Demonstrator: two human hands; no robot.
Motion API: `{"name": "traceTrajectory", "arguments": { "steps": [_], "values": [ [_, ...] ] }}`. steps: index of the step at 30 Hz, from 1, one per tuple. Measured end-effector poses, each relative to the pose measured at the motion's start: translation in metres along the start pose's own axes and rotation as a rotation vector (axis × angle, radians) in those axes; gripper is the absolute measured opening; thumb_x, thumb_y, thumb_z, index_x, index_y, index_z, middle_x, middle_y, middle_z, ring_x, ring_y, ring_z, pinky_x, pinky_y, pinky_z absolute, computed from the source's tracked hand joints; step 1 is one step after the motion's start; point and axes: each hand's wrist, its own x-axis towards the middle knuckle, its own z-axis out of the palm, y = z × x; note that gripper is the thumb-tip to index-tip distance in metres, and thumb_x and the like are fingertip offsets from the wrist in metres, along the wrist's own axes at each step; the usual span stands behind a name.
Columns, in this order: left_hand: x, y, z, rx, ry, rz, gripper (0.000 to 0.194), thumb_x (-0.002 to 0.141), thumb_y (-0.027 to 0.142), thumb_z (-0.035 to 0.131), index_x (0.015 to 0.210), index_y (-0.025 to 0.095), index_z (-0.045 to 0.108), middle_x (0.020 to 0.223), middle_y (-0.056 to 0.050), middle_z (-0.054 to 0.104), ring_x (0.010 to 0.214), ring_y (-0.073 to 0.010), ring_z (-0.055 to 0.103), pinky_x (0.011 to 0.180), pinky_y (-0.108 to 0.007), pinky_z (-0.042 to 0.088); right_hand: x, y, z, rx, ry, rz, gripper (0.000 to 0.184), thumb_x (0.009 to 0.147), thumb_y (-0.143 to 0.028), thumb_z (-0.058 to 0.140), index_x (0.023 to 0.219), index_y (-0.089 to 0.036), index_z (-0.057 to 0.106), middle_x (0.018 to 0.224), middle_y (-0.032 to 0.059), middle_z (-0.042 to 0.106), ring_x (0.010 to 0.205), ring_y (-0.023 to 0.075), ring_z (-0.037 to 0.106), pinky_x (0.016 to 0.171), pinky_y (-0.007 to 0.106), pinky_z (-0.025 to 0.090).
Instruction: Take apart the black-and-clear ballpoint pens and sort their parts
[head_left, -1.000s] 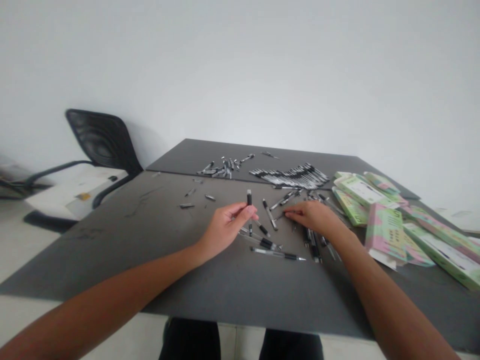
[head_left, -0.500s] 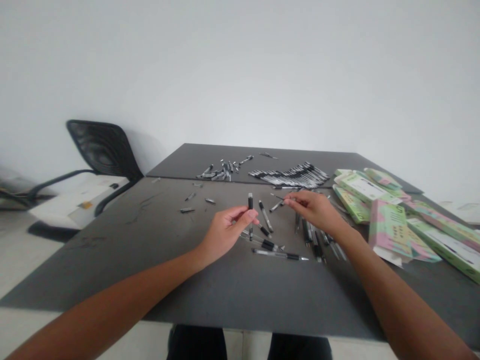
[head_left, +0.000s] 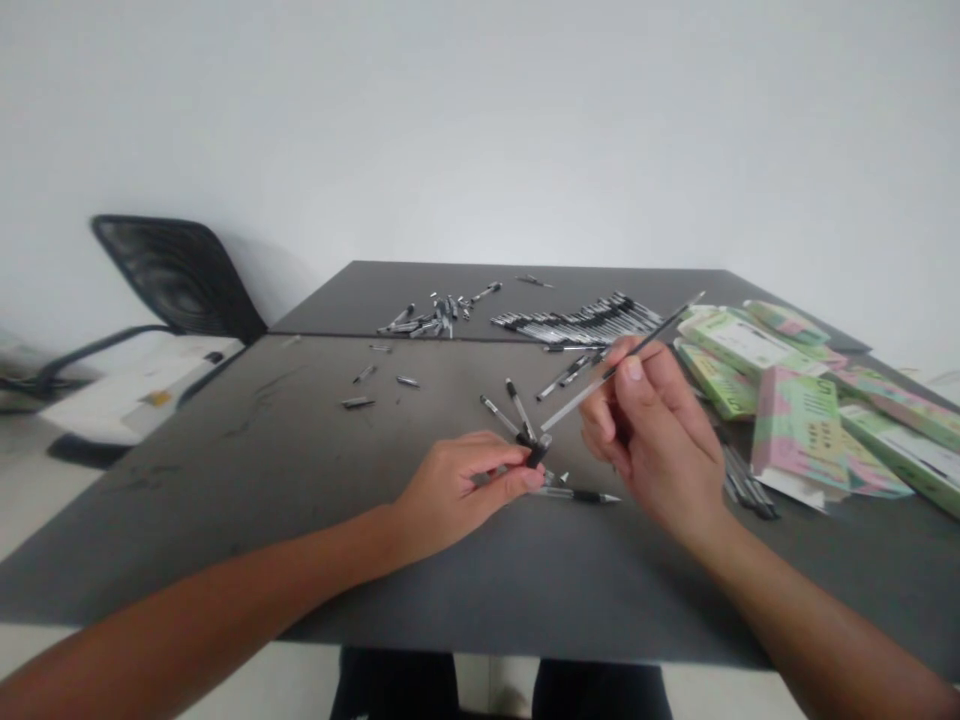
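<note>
My left hand [head_left: 472,485] pinches a pen barrel [head_left: 538,454] with a black grip, its open end tilted up to the right. Between the thumb and fingers of my right hand [head_left: 660,430] is a thin pen refill [head_left: 664,328], held at a slant. The refill's lower left end is close to the barrel's open end; whether they touch I cannot tell. Just beyond my left hand lie loose pens [head_left: 519,405]. Another pen [head_left: 581,495] with a pointed tip lies between my hands. Dark pen parts [head_left: 750,485] are partly hidden by my right hand.
A long row of pens [head_left: 577,322] lies farther back, with a heap of small pen parts [head_left: 431,318] to its left. Several clear pieces [head_left: 358,402] are scattered at left. Green and pink boxes [head_left: 799,420] pile up on the right. A black chair [head_left: 176,275] stands left of the table [head_left: 450,590].
My right hand has lifted the refill from among the pens and brought it nearer me. My left hand has moved slightly right and tipped the barrel from upright to slanted.
</note>
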Motion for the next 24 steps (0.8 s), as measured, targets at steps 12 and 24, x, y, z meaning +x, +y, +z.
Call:
{"name": "traceTrajectory", "arguments": {
  "steps": [12, 24],
  "values": [
    [-0.002, -0.001, -0.002, 0.088, -0.028, 0.084, 0.023, 0.106, 0.038, 0.069, 0.098, 0.023, 0.084, 0.093, -0.004, 0.085, 0.086, -0.0181, 0.079, 0.081, -0.026, 0.06, -0.008, -0.015, 0.004, -0.095, 0.027, -0.072, 0.024, 0.107, -0.053, 0.064, 0.102, -0.031, 0.055, 0.056, -0.0085, 0.053, 0.039, 0.0104, 0.031, 0.035, 0.025, 0.024],
    [-0.004, -0.001, -0.002, 0.111, -0.027, 0.09, 0.017, 0.106, 0.032, 0.071, 0.101, 0.023, 0.084, 0.095, -0.003, 0.086, 0.089, -0.0176, 0.079, 0.085, -0.026, 0.06, -0.007, -0.01, 0.003, -0.178, 0.067, -0.101, 0.029, 0.105, -0.06, 0.064, 0.102, -0.032, 0.054, 0.056, -0.0084, 0.052, 0.038, 0.0118, 0.034, 0.036, 0.027, 0.026]
  ]
}}
